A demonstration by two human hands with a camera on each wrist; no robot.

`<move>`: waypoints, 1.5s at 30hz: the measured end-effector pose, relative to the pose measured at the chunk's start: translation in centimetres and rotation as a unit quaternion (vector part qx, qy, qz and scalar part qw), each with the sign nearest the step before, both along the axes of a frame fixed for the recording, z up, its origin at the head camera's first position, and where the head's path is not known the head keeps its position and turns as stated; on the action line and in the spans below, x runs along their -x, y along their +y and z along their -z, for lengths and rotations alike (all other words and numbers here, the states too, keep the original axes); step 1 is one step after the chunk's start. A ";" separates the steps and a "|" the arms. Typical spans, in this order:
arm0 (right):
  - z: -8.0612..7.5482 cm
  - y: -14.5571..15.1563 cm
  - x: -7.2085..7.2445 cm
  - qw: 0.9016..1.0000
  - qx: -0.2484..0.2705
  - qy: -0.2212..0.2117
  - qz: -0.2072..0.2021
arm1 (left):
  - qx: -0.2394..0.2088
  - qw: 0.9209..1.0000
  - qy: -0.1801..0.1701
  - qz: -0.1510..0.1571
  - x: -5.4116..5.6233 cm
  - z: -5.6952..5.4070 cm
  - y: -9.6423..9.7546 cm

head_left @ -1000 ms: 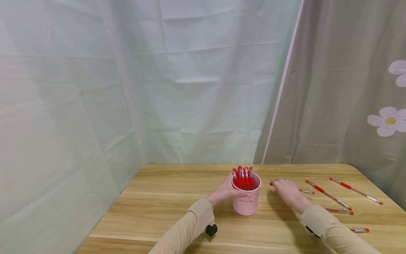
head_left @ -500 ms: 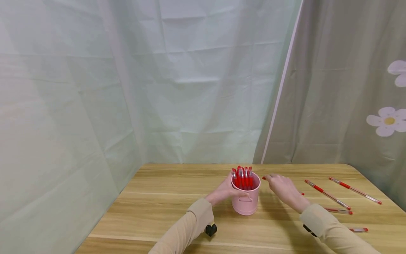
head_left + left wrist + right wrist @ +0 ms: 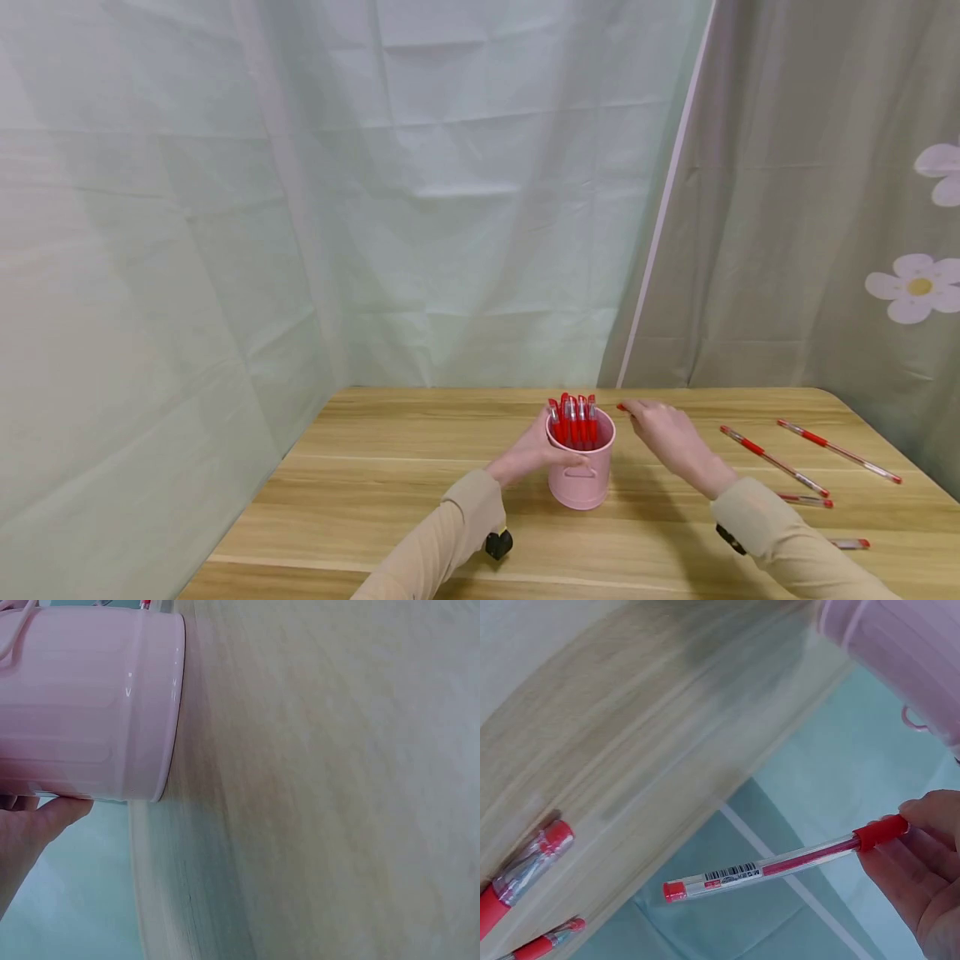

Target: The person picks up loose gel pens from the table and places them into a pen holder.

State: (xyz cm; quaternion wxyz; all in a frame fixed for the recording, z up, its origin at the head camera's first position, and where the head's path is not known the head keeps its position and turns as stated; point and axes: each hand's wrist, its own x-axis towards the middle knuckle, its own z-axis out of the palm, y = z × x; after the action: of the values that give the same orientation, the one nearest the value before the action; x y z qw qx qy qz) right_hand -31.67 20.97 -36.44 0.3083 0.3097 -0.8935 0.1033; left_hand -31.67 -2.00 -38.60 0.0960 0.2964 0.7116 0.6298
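Curtains (image 3: 465, 208) backed a wooden table (image 3: 405, 475). The left hand (image 3: 534, 451), partly hidden, gripped a cup (image 3: 582, 490); the right hand (image 3: 670, 435) pinched a pen (image 3: 810, 859).

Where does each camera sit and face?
Head: on the head, looking forward and down at the table; left hand, right hand and both sleeves show.
Left wrist: on that wrist, facing the pink cup; part of that hand shows.
Right wrist: on that wrist, facing a held pen; part of that hand shows.
Both wrist views share the pink cup.
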 end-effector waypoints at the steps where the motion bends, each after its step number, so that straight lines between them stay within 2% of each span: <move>1: -0.2 0.0 0.0 1.000 0.010 -0.003 -0.003 | -0.001 1.000 0.002 -0.002 0.3 0.3 0.0; 4: -0.9 0.1 -0.1 0.999 0.044 -0.002 -0.012 | -0.004 1.000 -0.001 -0.008 0.8 1.0 0.1; 8: -1.8 0.3 0.0 0.996 0.084 0.006 -0.025 | -0.005 1.000 -0.006 -0.011 0.9 1.1 0.2; 15: -2.9 0.4 -0.2 0.992 0.120 -0.016 -0.029 | -0.015 1.000 0.003 0.010 -0.4 -0.6 0.1; 17: -3.1 0.3 -0.3 0.991 0.127 -0.018 -0.031 | -0.015 1.000 0.004 0.011 -0.5 -0.7 0.0; 21: -3.7 0.1 -0.4 0.989 0.143 -0.005 -0.042 | -0.007 1.000 0.004 -0.002 0.2 0.3 0.1; 26: -4.6 -0.2 -0.7 0.984 0.166 0.039 -0.057 | 0.005 1.000 0.010 -0.017 1.0 1.3 0.2; 36: -5.7 -0.7 -1.3 0.977 0.187 0.070 -0.075 | 0.008 1.000 0.020 -0.018 1.1 1.3 0.1; 40: -6.4 -0.8 -1.7 0.969 0.218 0.081 -0.078 | 0.004 1.000 0.012 -0.011 1.1 1.3 0.1; 45: -7.1 -1.0 -2.2 0.960 0.262 0.066 -0.069 | 0.001 1.000 -0.001 -0.009 1.1 1.3 0.1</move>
State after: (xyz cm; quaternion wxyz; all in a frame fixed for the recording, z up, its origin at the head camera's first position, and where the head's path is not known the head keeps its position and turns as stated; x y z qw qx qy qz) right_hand -29.47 19.93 -29.31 0.4290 0.2853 -0.7891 0.3344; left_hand -32.73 -1.89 -39.89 0.0915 0.2888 0.7151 0.6300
